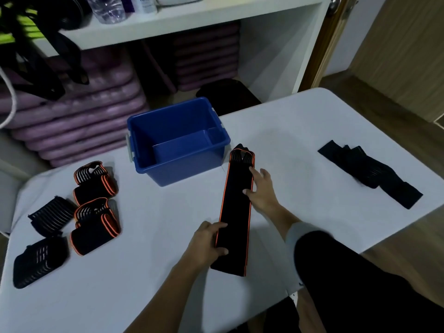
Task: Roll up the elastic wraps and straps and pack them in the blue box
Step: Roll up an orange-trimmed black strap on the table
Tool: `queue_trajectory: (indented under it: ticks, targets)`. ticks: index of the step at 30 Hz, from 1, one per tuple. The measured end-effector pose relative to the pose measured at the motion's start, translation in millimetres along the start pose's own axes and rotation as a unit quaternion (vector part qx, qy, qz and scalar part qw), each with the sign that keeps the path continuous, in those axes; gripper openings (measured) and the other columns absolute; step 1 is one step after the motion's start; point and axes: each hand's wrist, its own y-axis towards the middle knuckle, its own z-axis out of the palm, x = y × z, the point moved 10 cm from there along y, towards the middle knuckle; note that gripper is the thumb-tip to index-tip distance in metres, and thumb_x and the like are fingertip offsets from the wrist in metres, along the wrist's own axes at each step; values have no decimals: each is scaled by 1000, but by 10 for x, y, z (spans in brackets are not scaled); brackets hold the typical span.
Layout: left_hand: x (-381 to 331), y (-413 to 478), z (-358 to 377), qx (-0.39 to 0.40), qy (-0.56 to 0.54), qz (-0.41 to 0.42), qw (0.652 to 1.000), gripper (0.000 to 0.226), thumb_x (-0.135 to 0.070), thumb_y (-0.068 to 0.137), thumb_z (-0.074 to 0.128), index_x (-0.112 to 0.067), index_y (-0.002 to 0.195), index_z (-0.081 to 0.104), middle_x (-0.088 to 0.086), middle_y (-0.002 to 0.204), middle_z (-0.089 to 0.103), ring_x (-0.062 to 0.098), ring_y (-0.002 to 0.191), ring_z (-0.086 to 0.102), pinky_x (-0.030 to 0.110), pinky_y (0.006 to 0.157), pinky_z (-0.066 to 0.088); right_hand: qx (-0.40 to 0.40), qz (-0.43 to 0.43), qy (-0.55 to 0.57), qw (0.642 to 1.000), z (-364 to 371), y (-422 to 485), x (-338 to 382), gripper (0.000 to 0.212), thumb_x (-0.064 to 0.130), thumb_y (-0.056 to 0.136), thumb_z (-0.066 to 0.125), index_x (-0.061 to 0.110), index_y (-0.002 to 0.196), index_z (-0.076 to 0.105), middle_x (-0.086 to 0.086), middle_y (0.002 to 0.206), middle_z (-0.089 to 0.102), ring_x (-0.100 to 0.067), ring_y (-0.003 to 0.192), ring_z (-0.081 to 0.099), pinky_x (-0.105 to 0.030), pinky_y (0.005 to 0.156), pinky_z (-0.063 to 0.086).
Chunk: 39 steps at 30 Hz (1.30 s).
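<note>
1 orange-edged black elastic wrap (236,212), flat on the white table (144,272) just right of the blue box (168,175), long axis running away from the person; left hand (207,241) pinches its near end, best placed for rolling; right hand (260,191) rests spread-fingered against its middle.

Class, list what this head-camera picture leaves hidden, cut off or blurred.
Head view:
1. Blue plastic box floor, near part: behind its own front wall.
2. Long black orange-edged wrap, near-left edge: covered by the left hand.
3. Clear plastic bottle top: cut by the upper edge.
</note>
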Motion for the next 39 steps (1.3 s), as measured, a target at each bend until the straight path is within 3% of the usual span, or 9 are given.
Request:
queue_trajectory:
  ticks: [4, 8, 12, 16, 19, 22, 25, 34, 39]
  targets:
    - [-101, -95, -43, -21, 44, 25, 999, 64, -29, 74, 76, -25, 132, 48, -1, 110, 39, 14, 99, 51, 23, 94, 44, 5, -1, 22, 1000, 8, -410, -24, 64, 15, 81, 66, 12, 139, 40, -17, 133, 44, -31, 126, 41, -45, 104, 41]
    - [-325, -273, -201, -61, 115, 142, 981, 44, -37, 81, 65, -29, 124, 56, -8, 112, 53, 8, 104, 47, 20, 90, 41, 45, -42, 0, 998, 73, -986, 19, 45, 22, 87, 63, 13, 130, 51, -10, 128, 48, -24, 118, 49, -36, 102, 41]
    - [-348, -393, -110, 17, 191, 170, 967, 50, -48, 74, 64, -33, 121, 58, -11, 114, 62, 6, 103, 46, 6, 79, 28, 137, -100, -30, 985, 219, -1388, 103, 35, 31, 88, 61, 18, 119, 61, -1, 119, 58, -17, 113, 51, -22, 95, 37]
    - [-417, -431, -8, 54, 239, 191, 950, 44, -41, 71, 70, -34, 114, 63, -11, 112, 62, 9, 107, 48, 10, 82, 31, 200, -162, -47, 965, 266, -1665, 289, 37, 31, 82, 69, 15, 115, 65, -4, 113, 64, -11, 105, 52, -12, 87, 35]
    - [-356, -432, 68, 73, 267, 184, 943, 49, -39, 71, 73, -33, 118, 60, -10, 119, 58, 11, 113, 44, 15, 88, 33, 209, -216, -65, 951, 311, -1787, 333, 54, 41, 67, 76, 10, 110, 66, -8, 109, 64, -11, 99, 51, -19, 84, 38]
    - [-309, -437, 84, 78, 254, 172, 949, 37, -29, 77, 69, -28, 114, 65, -6, 115, 61, 13, 111, 46, 21, 89, 39, 184, -217, -113, 952, 381, -1814, 206, 55, 32, 69, 78, 12, 117, 63, -9, 117, 58, -20, 108, 50, -28, 93, 43]
    - [-285, -419, 21, 79, 183, 139, 970, 24, -20, 82, 62, -26, 104, 69, -3, 90, 63, 15, 90, 57, 26, 77, 46, 149, -202, -94, 964, 339, -1773, 176, 39, 24, 81, 67, 14, 119, 62, -9, 109, 65, -25, 101, 58, -28, 83, 43]
    - [-38, -266, -5, 15, 7, -4, 1000, 26, -22, 86, 64, -20, 111, 59, 4, 92, 63, 18, 80, 62, 25, 76, 48, 91, -68, -53, 992, 300, -1571, -63, 41, 29, 83, 66, 20, 123, 60, -1, 104, 47, -16, 85, 56, -21, 79, 43]
    - [-106, -288, -89, -107, 102, 47, 988, 25, -29, 86, 62, -20, 110, 61, -1, 94, 52, 17, 88, 55, 24, 71, 42, -21, -98, -41, 994, 143, -1534, -1, 38, 30, 72, 67, 18, 108, 66, -3, 103, 53, -18, 98, 49, -25, 84, 38]
